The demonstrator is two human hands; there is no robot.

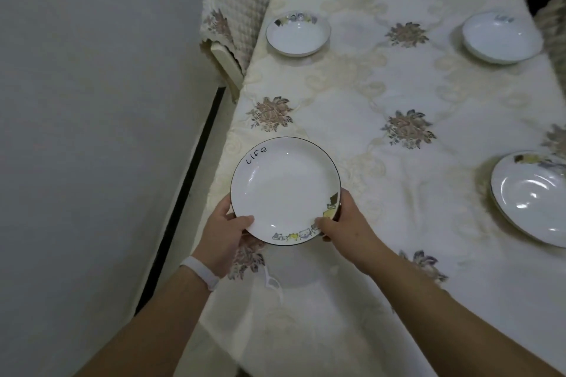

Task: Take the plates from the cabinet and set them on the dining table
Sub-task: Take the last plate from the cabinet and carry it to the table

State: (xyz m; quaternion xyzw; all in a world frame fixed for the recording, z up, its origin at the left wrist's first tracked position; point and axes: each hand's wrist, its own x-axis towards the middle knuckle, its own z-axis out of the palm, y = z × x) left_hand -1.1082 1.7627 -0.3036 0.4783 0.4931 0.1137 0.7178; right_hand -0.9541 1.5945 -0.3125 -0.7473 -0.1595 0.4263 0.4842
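Observation:
I hold a white plate (284, 187) with a dark rim, the word "Life" and small cartoon cats, over the near left part of the dining table (352, 107). My left hand (228, 231) grips its near left edge, thumb on the rim. My right hand (344, 223) grips its near right edge. Three matching plates rest on the cream flowered tablecloth: one at the far left (297, 34), one at the far right (502, 38), one at the near right (533, 196), partly cut off by the frame.
A chair with a quilted flowered cover (235, 6) stands at the table's far left corner against the grey wall (92, 101). Another covered chair back (554, 27) shows at the right edge. A dark strip runs along the floor beside the table's left side.

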